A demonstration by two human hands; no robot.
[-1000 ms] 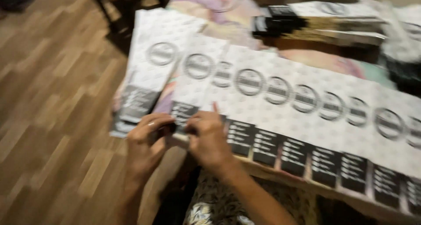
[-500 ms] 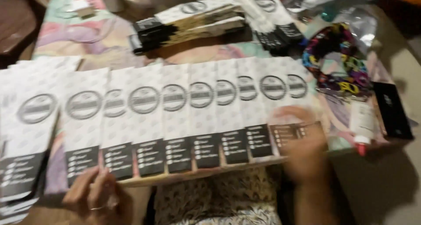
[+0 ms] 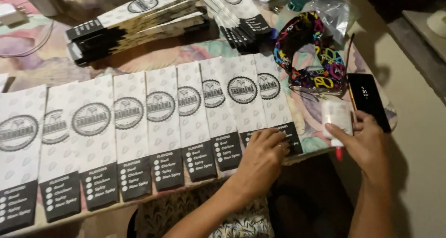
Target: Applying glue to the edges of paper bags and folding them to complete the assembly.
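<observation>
Several white paper sleeves [image 3: 162, 126], each with a round emblem and a black lower end, lie overlapped in a row along the table's near edge. My left hand [image 3: 262, 156] rests with curled fingers on the black end of the rightmost sleeve [image 3: 274, 112] and grips nothing. My right hand [image 3: 364, 143] is closed around a small white bottle [image 3: 337, 117] at the table's right edge. A red tip shows below that hand.
Two stacks of the same sleeves [image 3: 139, 22] [image 3: 237, 15] lie at the back. A multicoloured patterned band [image 3: 320, 57], a black phone [image 3: 369, 101] and a clear plastic bag [image 3: 334, 10] sit at the right. A white charger [image 3: 9, 13] lies far left. The tablecloth [image 3: 28, 52] has a soft pattern.
The view has swung right along the row. My left hand moved from the row's left part to its right end. My right hand left the sleeves and took hold of the white bottle.
</observation>
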